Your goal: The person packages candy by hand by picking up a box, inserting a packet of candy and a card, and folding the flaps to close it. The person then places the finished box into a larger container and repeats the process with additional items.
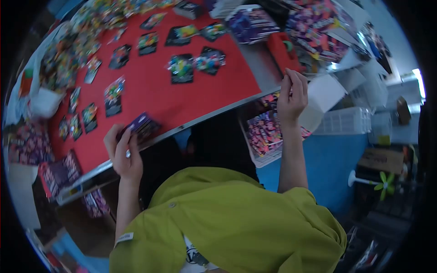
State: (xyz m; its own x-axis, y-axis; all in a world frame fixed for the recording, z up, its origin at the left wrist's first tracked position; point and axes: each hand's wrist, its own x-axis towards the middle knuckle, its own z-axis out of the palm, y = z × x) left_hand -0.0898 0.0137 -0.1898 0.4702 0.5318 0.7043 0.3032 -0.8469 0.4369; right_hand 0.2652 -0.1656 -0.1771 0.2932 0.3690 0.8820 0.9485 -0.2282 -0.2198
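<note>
My left hand (123, 152) grips a small purple and black card pack (142, 126) at the near edge of the red table (150, 86). My right hand (291, 95) is raised off the table's right corner, fingers pinched together, with nothing visible in them. Several black-backed packs of colourful toys (182, 68) lie in rows across the red surface. My green shirt fills the bottom of the view.
Purple boxes (252, 22) and heaps of colourful packs crowd the far side. A carton of packs (266, 134) sits below the table beside my right arm. A white box (325, 93), a clear crate (346, 120) and a small green fan (384, 182) stand at right.
</note>
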